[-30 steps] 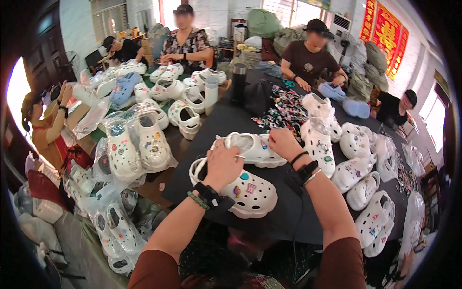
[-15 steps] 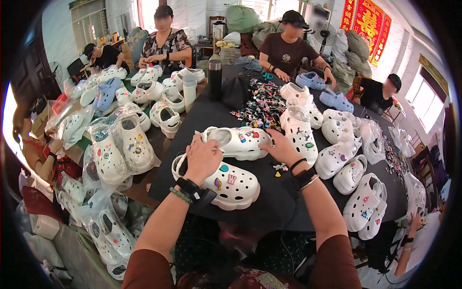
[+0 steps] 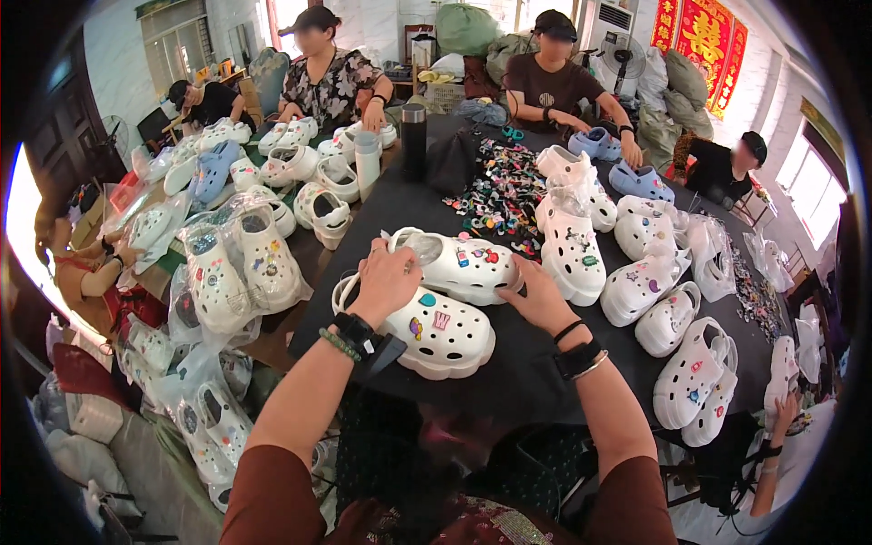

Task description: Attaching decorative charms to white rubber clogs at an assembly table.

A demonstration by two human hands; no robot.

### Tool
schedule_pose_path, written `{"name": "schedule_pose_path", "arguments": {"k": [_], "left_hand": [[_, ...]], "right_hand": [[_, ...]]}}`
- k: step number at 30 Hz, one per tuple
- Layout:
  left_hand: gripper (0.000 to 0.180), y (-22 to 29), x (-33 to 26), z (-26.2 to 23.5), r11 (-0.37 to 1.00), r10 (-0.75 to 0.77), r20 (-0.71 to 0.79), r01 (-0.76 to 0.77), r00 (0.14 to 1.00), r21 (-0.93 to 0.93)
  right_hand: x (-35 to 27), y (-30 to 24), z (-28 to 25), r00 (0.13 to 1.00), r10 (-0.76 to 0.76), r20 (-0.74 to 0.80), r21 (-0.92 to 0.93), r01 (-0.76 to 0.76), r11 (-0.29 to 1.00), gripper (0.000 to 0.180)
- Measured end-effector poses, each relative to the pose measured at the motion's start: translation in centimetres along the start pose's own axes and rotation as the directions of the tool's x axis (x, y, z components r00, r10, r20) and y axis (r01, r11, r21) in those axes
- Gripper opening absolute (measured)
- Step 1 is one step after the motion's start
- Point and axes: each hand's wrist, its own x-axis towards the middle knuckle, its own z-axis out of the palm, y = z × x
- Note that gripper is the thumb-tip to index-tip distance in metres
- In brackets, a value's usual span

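A white clog (image 3: 472, 269) with colourful shoe charms lies on its side across the dark table in front of me. My left hand (image 3: 389, 280) grips its heel end, fingers closed round the edge near clear plastic stuffing. At the toe end, my right hand (image 3: 538, 292) has its thumb and fingers round the front of the clog. Nearer to me rests its mate, a second white clog (image 3: 443, 338), with a teal charm, a pink letter charm and a purple-yellow one; my left wrist passes over its heel part.
A heap of loose charms (image 3: 500, 186) covers the table beyond. White clogs (image 3: 570, 250) line the right side, with blue clogs (image 3: 640, 182) farther off. Bagged clogs (image 3: 238, 268) are piled at left. A black bottle (image 3: 413, 141) stands at the back. Several co-workers sit around.
My right hand has come lower round the toe of the clog, its thumb now nearer the sole. The small charms beside it are out of sight. A co-worker at back left has stretched an arm out.
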Motion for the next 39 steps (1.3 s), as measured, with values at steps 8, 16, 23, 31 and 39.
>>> {"name": "schedule_pose_path", "arguments": {"k": [8,16,23,31,39], "left_hand": [[0.033,-3.1,1.3,-5.6,0.947,0.144,0.3,-0.043,0.943,-0.32],[0.058,-2.6,-1.1,-9.4,0.944,0.27,0.267,-0.309,0.925,0.117],[0.069,-1.3,-0.2,-9.0,0.783,0.527,0.267,-0.583,0.807,0.215],[0.057,-2.7,3.1,-5.5,0.842,0.397,0.499,-0.523,0.77,0.136],[0.032,-4.9,2.7,-4.6,0.814,0.521,0.416,-0.58,0.745,0.02]], "right_hand": [[-2.3,-1.6,0.1,1.0,-0.015,-0.01,0.065,0.016,0.998,0.062],[-7.1,-2.1,0.4,0.985,0.053,-0.163,0.129,-0.032,0.991,0.069],[-11.0,-2.0,2.0,0.966,0.126,-0.227,-0.058,-0.142,0.988,0.062],[-11.9,-1.5,3.0,0.978,0.105,-0.178,-0.204,-0.141,0.969,0.035],[-11.8,-1.9,3.3,0.979,0.072,-0.189,-0.186,-0.107,0.977,0.031]]}}
